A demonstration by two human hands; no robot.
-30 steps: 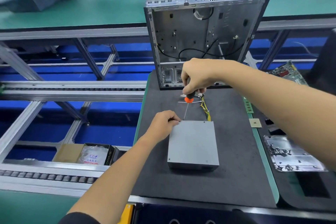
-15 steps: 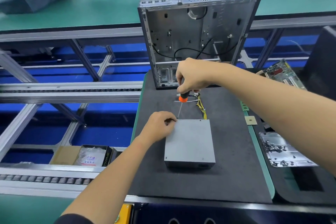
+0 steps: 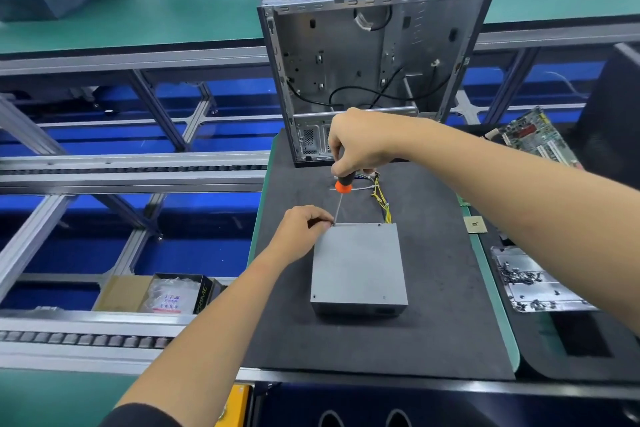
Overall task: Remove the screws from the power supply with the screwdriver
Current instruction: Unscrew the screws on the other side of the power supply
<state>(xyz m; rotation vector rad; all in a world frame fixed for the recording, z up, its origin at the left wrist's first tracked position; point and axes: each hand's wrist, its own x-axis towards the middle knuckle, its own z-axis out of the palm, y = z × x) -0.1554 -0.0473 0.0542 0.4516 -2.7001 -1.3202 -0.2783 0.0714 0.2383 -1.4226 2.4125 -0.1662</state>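
A grey metal power supply (image 3: 358,267) lies flat on the black mat (image 3: 433,322), with yellow wires (image 3: 381,198) running from its far side. My right hand (image 3: 360,142) grips the black and orange handle of a screwdriver (image 3: 341,192), held nearly upright, its thin shaft reaching down to the box's far left corner. My left hand (image 3: 299,232) rests at that same corner, fingers curled and pinching at the shaft's tip. The screw under the tip is hidden. Small screws show at the near corners of the top face.
An open, empty computer case (image 3: 374,55) stands upright at the mat's far edge. To the right lie a metal tray with several loose screws (image 3: 530,281), a small chip (image 3: 476,224) and a circuit board (image 3: 530,137). A conveyor frame runs on the left.
Both hands stay at the box's far left corner with the screwdriver on it. The view has shifted slightly; nothing was picked up or let go.
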